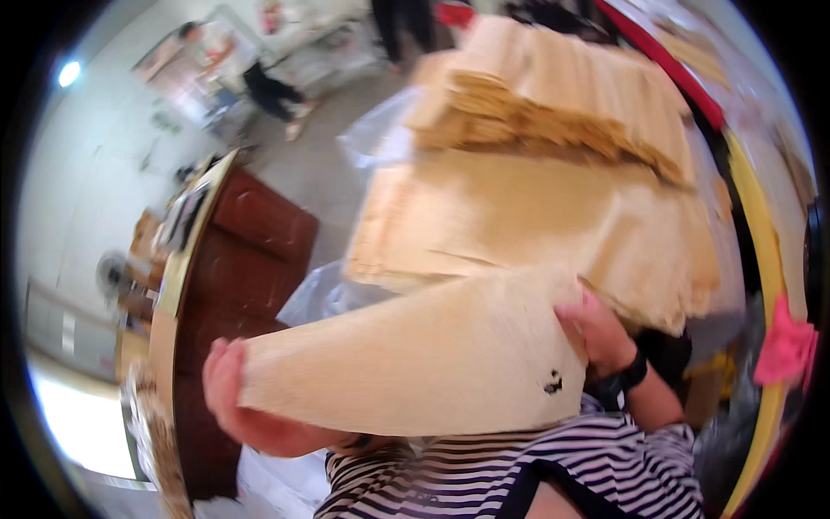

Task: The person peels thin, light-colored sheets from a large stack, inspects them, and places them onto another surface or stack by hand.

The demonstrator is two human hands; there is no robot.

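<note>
A pale beige, thin sheet (415, 355) with a ragged dark spot near its lower right crosses the view just above my striped shirt. My left hand (238, 402) grips its left end with curled fingers. My right hand (596, 333) pinches the upper right edge, thumb and fingers around it; a dark band circles that wrist. Just beyond lies a broad stack of similar sheets (536, 216), topped by a thicker heap of pale sheets (562, 69) with ragged, darker yellow edges.
A red-brown cabinet (259, 225) stands at left, a fan (112, 272) behind it. A person (259, 86) is across the room. Clear plastic (376, 125) lies by the stack. At right are a long yellow edge (756, 225) and pink cloth (782, 342).
</note>
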